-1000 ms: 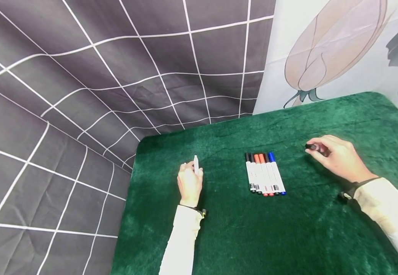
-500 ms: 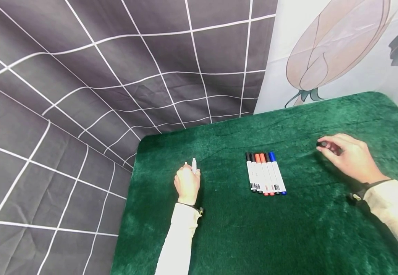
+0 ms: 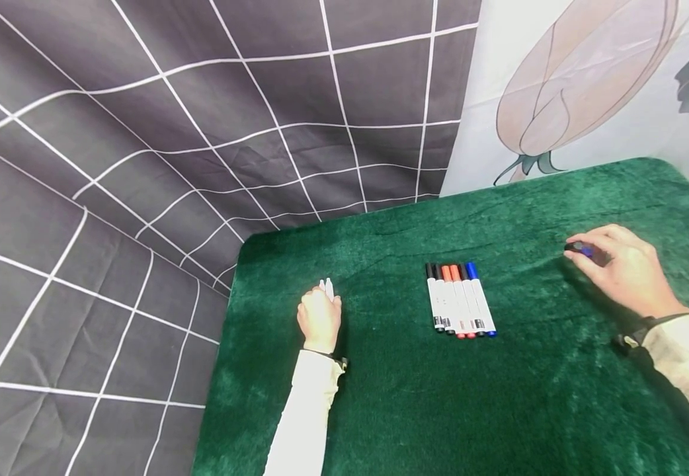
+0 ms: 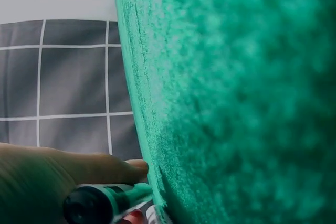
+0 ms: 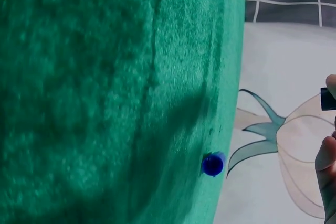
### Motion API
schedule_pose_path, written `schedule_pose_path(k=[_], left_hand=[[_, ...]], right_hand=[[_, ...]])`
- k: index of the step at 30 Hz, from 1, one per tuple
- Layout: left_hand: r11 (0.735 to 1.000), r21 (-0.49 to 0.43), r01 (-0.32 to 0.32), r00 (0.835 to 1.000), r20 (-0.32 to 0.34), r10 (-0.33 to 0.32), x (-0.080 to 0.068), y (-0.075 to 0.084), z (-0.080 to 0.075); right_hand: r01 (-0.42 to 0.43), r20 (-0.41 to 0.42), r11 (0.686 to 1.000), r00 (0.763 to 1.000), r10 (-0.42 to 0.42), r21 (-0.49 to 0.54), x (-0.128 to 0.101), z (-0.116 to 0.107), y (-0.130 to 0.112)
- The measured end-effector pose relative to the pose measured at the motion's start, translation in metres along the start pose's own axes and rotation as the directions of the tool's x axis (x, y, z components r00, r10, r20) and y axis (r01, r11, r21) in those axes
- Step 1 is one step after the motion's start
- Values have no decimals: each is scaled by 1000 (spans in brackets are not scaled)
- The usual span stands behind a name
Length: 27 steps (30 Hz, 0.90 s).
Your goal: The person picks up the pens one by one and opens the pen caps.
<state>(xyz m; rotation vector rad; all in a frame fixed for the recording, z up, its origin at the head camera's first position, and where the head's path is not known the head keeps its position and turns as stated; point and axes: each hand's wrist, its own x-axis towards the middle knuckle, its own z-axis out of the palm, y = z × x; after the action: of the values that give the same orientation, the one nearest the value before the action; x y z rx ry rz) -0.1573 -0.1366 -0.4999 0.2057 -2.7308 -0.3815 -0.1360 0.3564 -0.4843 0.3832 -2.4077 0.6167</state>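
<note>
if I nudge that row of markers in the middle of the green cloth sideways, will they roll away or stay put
The row of markers has round barrels lying flat, so they could roll sideways. The plush green cloth probably grips them and stops them soon. They lie side by side, apparently touching, so pushing one likely shifts its neighbours too.

Only a row of markers (image 3: 459, 301) lies mid-tabletop (image 3: 499, 410); bare green cloth spreads wide on either side and in front. Hanging backdrops (image 3: 202, 132) close off the far and left edges.
</note>
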Motion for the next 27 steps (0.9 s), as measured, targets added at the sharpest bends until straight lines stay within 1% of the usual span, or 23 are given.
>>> schedule_pose_path(k=[4, 6, 8, 11, 16, 18, 20, 23, 25, 27], left_hand=[[1000, 4, 5, 1000, 24, -5, 0, -2, 0], [1000, 16, 10, 999, 35, -11, 0, -3, 1], [1000, 21, 20, 999, 45, -21, 0, -4, 2], [999, 28, 34, 997, 61, -36, 1, -4, 2], [999, 14, 37, 997, 70, -38, 1, -6, 1], [999, 13, 37, 997, 72, -38, 1, -6, 0], [999, 10, 41, 996, 79, -41, 1, -6, -1], [999, 0, 45, 995, 88, -44, 1, -7, -3], [999, -10, 44, 995, 91, -43, 1, -7, -5], [999, -13, 42, 995, 93, -41, 1, -7, -6]], right_hand=[[-65, 21, 997, 998, 65, -34, 0, -4, 0], [-103, 48, 993, 993, 106, -58, 0, -5, 0], [-140, 75, 988, 987, 144, -62, 0, -7, 0], [-198, 124, 977, 971, 206, -75, -1, -9, 3], [-291, 206, 952, 930, 305, -96, -1, -11, 11], [-315, 236, 942, 913, 333, -113, -1, -12, 15], [-334, 254, 933, 899, 358, -133, 0, -11, 19], [-382, 270, 912, 871, 410, -150, 1, -11, 25], [-432, 274, 888, 845, 459, -157, 1, -11, 28], [-481, 282, 861, 814, 509, -166, 1, -12, 31]])
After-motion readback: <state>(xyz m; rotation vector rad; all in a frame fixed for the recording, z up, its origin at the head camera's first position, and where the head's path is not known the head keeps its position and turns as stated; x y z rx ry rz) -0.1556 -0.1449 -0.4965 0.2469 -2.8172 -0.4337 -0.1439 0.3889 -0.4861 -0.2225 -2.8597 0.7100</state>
